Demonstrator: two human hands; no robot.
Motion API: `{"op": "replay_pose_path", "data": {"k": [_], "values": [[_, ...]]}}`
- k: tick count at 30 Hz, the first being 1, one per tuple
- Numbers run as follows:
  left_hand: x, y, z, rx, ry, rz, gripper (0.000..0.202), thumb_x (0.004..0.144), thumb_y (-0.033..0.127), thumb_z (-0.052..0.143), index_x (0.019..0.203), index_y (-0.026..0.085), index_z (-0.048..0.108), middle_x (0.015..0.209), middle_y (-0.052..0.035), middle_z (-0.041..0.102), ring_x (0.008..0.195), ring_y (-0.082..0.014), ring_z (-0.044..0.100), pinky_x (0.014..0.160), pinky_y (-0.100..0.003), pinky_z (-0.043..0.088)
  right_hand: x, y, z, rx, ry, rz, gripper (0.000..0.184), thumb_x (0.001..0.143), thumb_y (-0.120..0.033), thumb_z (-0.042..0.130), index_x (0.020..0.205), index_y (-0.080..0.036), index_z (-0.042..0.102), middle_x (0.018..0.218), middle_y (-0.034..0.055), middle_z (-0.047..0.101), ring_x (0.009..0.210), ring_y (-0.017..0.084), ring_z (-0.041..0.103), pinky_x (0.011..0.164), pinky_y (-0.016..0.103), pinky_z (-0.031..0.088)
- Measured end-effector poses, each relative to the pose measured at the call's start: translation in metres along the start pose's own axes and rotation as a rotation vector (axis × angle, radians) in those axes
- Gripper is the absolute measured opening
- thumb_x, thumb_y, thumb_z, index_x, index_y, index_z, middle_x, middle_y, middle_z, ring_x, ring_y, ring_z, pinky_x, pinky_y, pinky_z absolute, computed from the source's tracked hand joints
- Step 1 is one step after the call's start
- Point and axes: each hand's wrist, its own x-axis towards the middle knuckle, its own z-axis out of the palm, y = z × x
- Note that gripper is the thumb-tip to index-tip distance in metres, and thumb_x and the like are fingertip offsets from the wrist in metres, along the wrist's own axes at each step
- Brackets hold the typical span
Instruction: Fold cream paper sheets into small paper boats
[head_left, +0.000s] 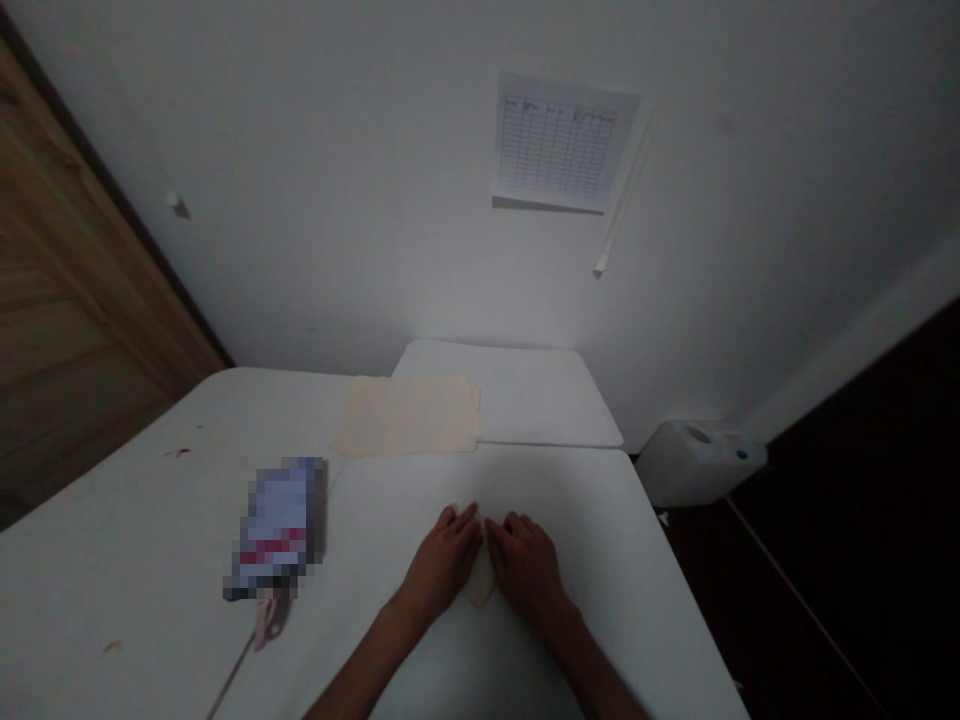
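A smooth white surface [630,590] stands by a pale wall [337,200]. Left hand [448,550] and right hand [528,562] touch a pointed cream piece [480,588]; whether gripping, I cannot tell.

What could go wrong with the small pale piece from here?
The left grip and right grip hide much of the small pale piece, so it might skew unseen.
Its colour is close to the white tabletop, so in this dim light its edges could be misjudged.
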Motion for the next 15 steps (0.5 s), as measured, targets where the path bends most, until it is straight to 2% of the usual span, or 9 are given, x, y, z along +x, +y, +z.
{"op": "replay_pose_path", "data": {"k": [4,10,15], "values": [[-0.001,-0.001,0.002,0.014,0.014,0.009,0.02,0.091,0.013,0.046,0.095,0.019,0.065,0.131,-0.009,0.058,0.102,-0.025,0.056,0.094,-0.046,0.045,-0.007,0.001,0.0,-0.007,-0.015,0.035,0.025,0.095,-0.022,0.048,0.117,-0.028,0.06,0.089,0.0036,0.061,0.084,0.019,0.055,0.072,0.028,0.04],[0.0,0.001,0.001,0.025,0.01,-0.006,0.019,0.092,0.014,0.047,0.093,0.017,0.065,0.13,-0.0106,0.058,0.103,-0.0259,0.057,0.095,-0.047,0.045,-0.033,0.016,-0.007,-0.011,-0.028,0.063,0.028,0.096,-0.024,0.047,0.12,-0.028,0.059,0.09,0.0047,0.061,0.087,0.019,0.054,0.076,0.029,0.039],[0.0,-0.001,0.001,-0.021,0.031,-0.008,0.016,0.09,0.017,0.05,0.093,0.019,0.066,0.13,-0.01,0.059,0.107,-0.0261,0.057,0.095,-0.048,0.044,-0.037,0.019,-0.014,-0.038,-0.038,0.063,0.023,0.096,-0.023,0.045,0.109,-0.026,0.064,0.087,0.0047,0.061,0.085,0.02,0.053,0.075,0.03,0.037]]}}
